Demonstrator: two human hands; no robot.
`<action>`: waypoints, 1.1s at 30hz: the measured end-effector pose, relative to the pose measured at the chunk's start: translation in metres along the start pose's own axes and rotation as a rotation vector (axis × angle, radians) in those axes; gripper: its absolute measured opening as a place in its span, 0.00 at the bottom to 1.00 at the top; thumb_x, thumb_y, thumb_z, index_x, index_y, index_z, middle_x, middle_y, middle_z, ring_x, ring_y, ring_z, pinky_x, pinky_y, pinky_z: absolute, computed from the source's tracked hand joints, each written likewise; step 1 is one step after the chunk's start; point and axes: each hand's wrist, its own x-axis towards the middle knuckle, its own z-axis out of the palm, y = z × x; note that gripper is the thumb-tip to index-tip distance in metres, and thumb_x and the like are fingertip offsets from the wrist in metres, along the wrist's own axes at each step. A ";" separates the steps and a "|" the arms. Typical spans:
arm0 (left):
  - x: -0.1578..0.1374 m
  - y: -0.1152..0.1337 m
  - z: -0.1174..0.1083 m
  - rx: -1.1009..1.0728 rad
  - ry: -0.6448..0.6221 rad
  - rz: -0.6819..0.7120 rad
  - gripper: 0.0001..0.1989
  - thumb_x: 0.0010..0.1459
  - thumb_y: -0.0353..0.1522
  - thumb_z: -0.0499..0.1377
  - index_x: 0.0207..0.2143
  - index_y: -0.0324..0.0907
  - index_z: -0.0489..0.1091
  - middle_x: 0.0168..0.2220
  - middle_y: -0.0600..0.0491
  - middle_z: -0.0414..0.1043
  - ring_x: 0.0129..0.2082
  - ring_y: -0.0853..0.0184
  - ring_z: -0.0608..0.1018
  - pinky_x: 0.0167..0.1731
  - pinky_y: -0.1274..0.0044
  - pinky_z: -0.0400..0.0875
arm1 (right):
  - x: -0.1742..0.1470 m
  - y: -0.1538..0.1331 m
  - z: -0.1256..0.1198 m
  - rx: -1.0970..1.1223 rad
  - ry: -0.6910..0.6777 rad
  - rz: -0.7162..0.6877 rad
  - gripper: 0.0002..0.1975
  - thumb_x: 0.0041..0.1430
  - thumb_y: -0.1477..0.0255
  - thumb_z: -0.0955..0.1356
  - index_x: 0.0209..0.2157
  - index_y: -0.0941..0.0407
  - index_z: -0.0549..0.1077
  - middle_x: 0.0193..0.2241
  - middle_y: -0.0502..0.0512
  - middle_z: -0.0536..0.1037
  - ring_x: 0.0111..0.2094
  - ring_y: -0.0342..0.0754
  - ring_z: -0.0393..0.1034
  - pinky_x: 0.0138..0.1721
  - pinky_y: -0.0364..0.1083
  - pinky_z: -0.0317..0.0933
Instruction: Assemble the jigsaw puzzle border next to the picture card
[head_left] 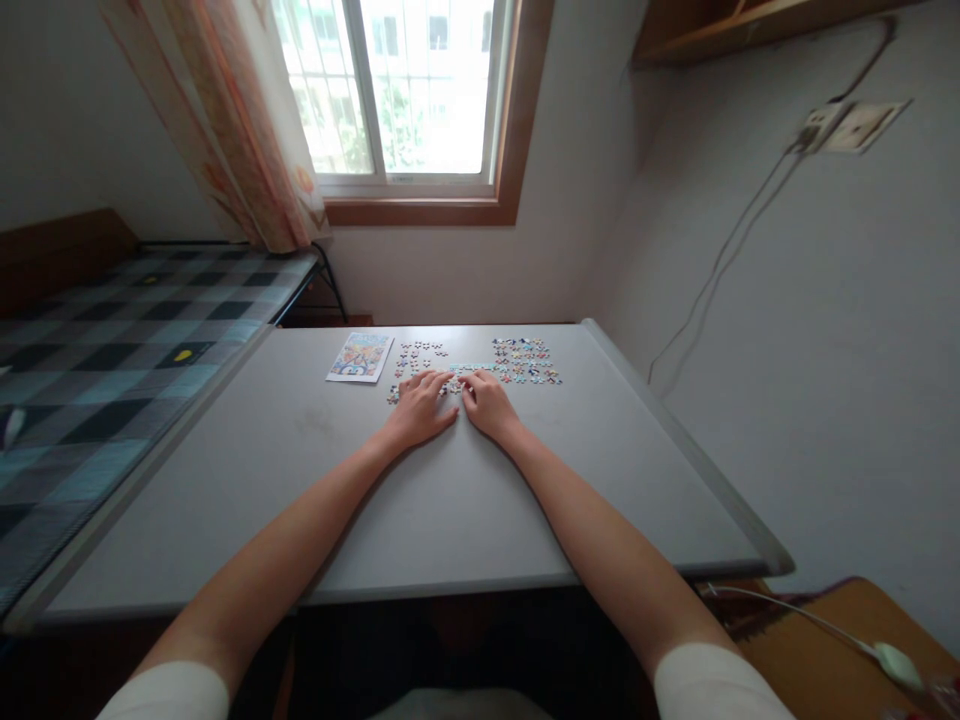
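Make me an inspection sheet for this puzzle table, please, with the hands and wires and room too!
Surface: pale grey rectangular table; faint dark smudge towards the left.
Job's things: small multicoloured jigsaw pieces grouped near the far edge; colourful rectangular printed sheet left of them.
Clutter: white charger-like block on a brown wooden surface, lower right.
Hands: bare left hand and bare right hand close together at the pieces; any grip is too small to tell.
Cables: thin pale cord below a white rectangular socket; thin white cable to the block.
Surroundings: brown-framed glass window; orange patterned curtain; blue, grey and black checked bedding.
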 end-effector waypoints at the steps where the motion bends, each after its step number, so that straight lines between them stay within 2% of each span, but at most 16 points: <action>1: 0.000 0.000 -0.001 0.017 0.017 -0.010 0.26 0.54 0.39 0.57 0.56 0.44 0.62 0.52 0.47 0.67 0.55 0.58 0.65 0.53 0.66 0.57 | 0.000 0.001 -0.001 0.005 0.009 0.014 0.14 0.59 0.77 0.60 0.44 0.58 0.73 0.38 0.58 0.72 0.42 0.47 0.65 0.49 0.45 0.58; 4: 0.000 0.003 -0.004 0.066 0.003 -0.101 0.20 0.57 0.39 0.54 0.51 0.46 0.68 0.43 0.48 0.73 0.46 0.60 0.72 0.47 0.70 0.63 | -0.001 0.002 -0.005 0.000 0.007 0.064 0.14 0.59 0.76 0.61 0.44 0.57 0.74 0.37 0.57 0.72 0.42 0.47 0.66 0.48 0.45 0.58; 8: 0.000 0.009 -0.009 0.101 -0.132 -0.257 0.20 0.60 0.41 0.49 0.52 0.49 0.69 0.29 0.52 0.76 0.33 0.64 0.77 0.37 0.74 0.66 | -0.002 0.002 -0.008 -0.011 -0.043 0.099 0.13 0.59 0.75 0.62 0.43 0.56 0.75 0.37 0.55 0.73 0.39 0.46 0.67 0.45 0.45 0.58; 14: -0.001 0.015 -0.013 0.168 -0.175 -0.243 0.20 0.60 0.43 0.48 0.51 0.53 0.71 0.30 0.52 0.78 0.33 0.63 0.78 0.35 0.75 0.67 | -0.003 0.000 -0.008 -0.081 -0.099 0.048 0.14 0.61 0.73 0.61 0.43 0.52 0.76 0.36 0.55 0.73 0.41 0.48 0.67 0.45 0.46 0.56; 19: -0.001 0.015 -0.014 0.175 -0.176 -0.223 0.19 0.60 0.43 0.48 0.49 0.55 0.72 0.29 0.52 0.78 0.32 0.61 0.79 0.35 0.74 0.68 | -0.002 0.000 -0.008 -0.085 -0.128 0.067 0.14 0.61 0.72 0.61 0.42 0.52 0.77 0.36 0.56 0.73 0.41 0.48 0.67 0.45 0.46 0.56; 26: -0.002 0.013 -0.013 0.153 -0.171 -0.215 0.19 0.60 0.43 0.49 0.49 0.55 0.72 0.28 0.53 0.77 0.31 0.63 0.78 0.33 0.75 0.67 | -0.002 -0.001 -0.010 0.006 -0.079 0.104 0.17 0.58 0.76 0.62 0.48 0.55 0.71 0.42 0.57 0.75 0.44 0.48 0.67 0.48 0.47 0.56; 33: -0.001 0.014 -0.015 0.155 -0.175 -0.217 0.20 0.60 0.43 0.48 0.49 0.54 0.72 0.28 0.53 0.77 0.30 0.63 0.78 0.33 0.75 0.67 | -0.002 -0.001 -0.011 0.003 -0.099 0.115 0.14 0.57 0.75 0.62 0.45 0.55 0.72 0.37 0.56 0.76 0.41 0.48 0.67 0.45 0.47 0.56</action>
